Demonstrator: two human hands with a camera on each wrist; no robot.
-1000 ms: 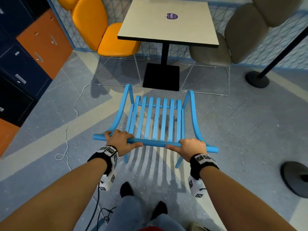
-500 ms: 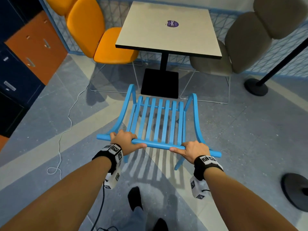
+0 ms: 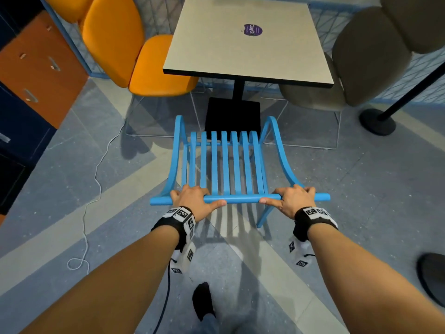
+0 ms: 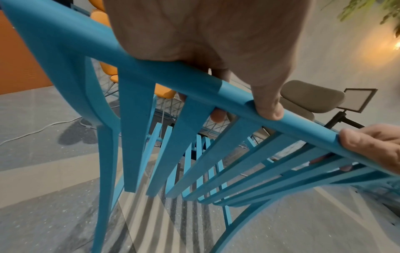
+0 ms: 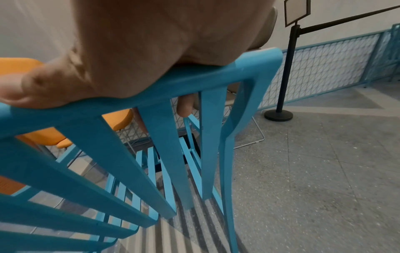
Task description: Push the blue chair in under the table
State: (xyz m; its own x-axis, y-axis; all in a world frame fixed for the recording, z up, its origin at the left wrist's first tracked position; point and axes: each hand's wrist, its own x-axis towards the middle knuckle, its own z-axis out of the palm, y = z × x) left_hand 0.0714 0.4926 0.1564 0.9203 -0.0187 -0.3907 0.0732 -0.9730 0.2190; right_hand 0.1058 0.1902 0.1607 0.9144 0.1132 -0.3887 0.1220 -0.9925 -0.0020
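Note:
The blue chair [image 3: 226,165] with a slatted back and seat stands on the floor in front of me, its seat front level with the black base of the square beige table [image 3: 240,56]. My left hand [image 3: 192,200] grips the top rail [image 4: 194,80] near its left end, fingers curled over it and thumb along it. My right hand [image 3: 292,200] grips the same rail [image 5: 151,92] near its right end. Both wrist views show fingers wrapped behind the rail.
An orange chair [image 3: 144,68] stands left of the table, a grey-beige chair [image 3: 349,75] right of it. A black barrier post base [image 3: 376,122] sits at the right, another black base [image 3: 433,276] at the near right. Orange and blue lockers [image 3: 36,68] line the left; a white cable [image 3: 96,177] crosses the floor.
The chair has slid forward toward the table with both hands on its top rail; its seat front now reaches the table's base. I have stepped forward with it.

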